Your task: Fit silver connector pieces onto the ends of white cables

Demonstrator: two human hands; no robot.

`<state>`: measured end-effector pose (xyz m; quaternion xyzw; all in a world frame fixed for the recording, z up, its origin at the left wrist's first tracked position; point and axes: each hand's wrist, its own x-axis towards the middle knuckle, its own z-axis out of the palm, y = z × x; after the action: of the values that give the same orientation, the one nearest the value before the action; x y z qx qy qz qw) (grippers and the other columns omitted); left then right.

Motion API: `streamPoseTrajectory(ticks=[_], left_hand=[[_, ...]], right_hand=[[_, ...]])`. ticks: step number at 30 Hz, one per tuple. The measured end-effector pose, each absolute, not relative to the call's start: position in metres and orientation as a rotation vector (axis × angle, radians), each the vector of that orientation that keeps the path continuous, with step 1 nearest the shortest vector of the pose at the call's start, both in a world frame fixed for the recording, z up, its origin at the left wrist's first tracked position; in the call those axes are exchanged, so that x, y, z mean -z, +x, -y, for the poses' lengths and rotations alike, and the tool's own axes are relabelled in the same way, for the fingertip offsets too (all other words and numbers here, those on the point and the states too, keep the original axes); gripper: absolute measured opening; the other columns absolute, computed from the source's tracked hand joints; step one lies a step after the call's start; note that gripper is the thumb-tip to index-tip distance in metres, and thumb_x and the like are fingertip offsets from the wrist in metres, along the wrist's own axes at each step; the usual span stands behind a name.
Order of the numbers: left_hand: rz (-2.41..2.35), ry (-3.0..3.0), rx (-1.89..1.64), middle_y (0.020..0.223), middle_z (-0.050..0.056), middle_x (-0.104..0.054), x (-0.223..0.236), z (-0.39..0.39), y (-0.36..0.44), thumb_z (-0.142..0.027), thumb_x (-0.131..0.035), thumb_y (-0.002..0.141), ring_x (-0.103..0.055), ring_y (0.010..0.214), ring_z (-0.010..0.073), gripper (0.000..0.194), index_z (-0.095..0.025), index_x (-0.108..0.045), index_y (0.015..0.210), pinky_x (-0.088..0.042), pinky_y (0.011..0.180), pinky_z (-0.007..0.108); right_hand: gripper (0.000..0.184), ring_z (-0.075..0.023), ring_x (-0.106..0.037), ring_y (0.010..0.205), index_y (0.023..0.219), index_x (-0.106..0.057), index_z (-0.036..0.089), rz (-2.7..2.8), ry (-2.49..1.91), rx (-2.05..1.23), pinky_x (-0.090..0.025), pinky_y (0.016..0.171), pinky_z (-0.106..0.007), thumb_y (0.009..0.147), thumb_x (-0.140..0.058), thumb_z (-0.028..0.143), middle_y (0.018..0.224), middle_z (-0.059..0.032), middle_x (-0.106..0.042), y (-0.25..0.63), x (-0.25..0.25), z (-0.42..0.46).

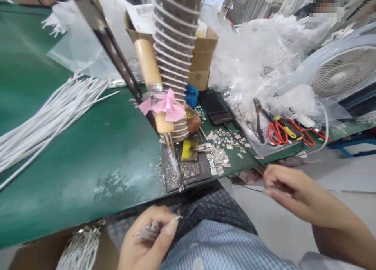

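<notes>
Low in front of my lap, my left hand (pixel 151 236) is closed around a bundle of thin white cables (pixel 148 231). One wire end with a coloured tip pokes out between thumb and forefinger. Out to the right, past the table edge, my right hand (pixel 289 189) is curled with thumb and fingers together; what it holds, if anything, is hidden. Ahead of both hands hangs a soldering iron (pixel 147 62) with a wooden handle and pink wrapping (pixel 169 105), its tip pointing down over a dark, solder-specked pad (pixel 190 172). A yellow sponge (pixel 189 149) lies on the pad.
Small flat metallic pieces (pixel 220 152) lie scattered beside the pad. White cables (pixel 53 121) spread over the green table (pixel 117 144). A ribbed hose (pixel 176 35) stands behind the iron. Rightward are a phone (pixel 216 107), red-handled scissors (pixel 276 133), plastic bags (pixel 258 54) and a fan (pixel 340 74).
</notes>
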<state>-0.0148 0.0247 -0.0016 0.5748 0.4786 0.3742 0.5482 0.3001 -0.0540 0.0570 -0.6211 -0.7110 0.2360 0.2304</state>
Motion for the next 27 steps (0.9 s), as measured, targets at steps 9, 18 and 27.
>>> streamPoseTrajectory(ticks=[9,18,27], left_hand=[[-0.922,1.256,-0.844,0.074,0.001,-0.074,0.0,-0.021,-0.007,-0.016,-0.065,0.089,-0.067,0.066,0.0127,0.011,-0.021,-0.07,0.079,-0.052,0.061,0.019],[-0.869,1.266,-0.905,0.091,0.003,-0.077,-0.005,-0.019,-0.003,-0.01,-0.062,0.088,-0.07,0.076,0.0135,0.015,-0.02,-0.066,0.078,-0.056,0.067,0.021],[-0.896,1.413,-0.924,0.09,0.002,-0.075,0.005,-0.017,-0.002,-0.011,-0.063,0.087,-0.065,0.062,0.01,0.013,-0.02,-0.063,0.078,-0.042,0.045,0.018]], right_hand=[[0.012,-0.0121,-0.048,0.059,0.08,-0.052,0.023,1.491,-1.351,-1.421,-0.039,0.052,-0.024,0.09,-0.059,0.025,0.07,0.0018,-0.052,0.211,0.007,0.061],[0.013,-0.0109,-0.05,0.064,0.087,-0.049,0.024,1.393,-1.177,-0.872,-0.041,0.054,-0.022,0.091,-0.057,0.014,0.075,0.0024,-0.05,0.168,0.013,0.012],[0.015,-0.0109,-0.049,0.061,0.085,-0.046,0.024,1.413,-1.198,-0.797,-0.04,0.051,-0.022,0.09,-0.054,0.012,0.074,0.0024,-0.049,0.163,0.014,0.01]])
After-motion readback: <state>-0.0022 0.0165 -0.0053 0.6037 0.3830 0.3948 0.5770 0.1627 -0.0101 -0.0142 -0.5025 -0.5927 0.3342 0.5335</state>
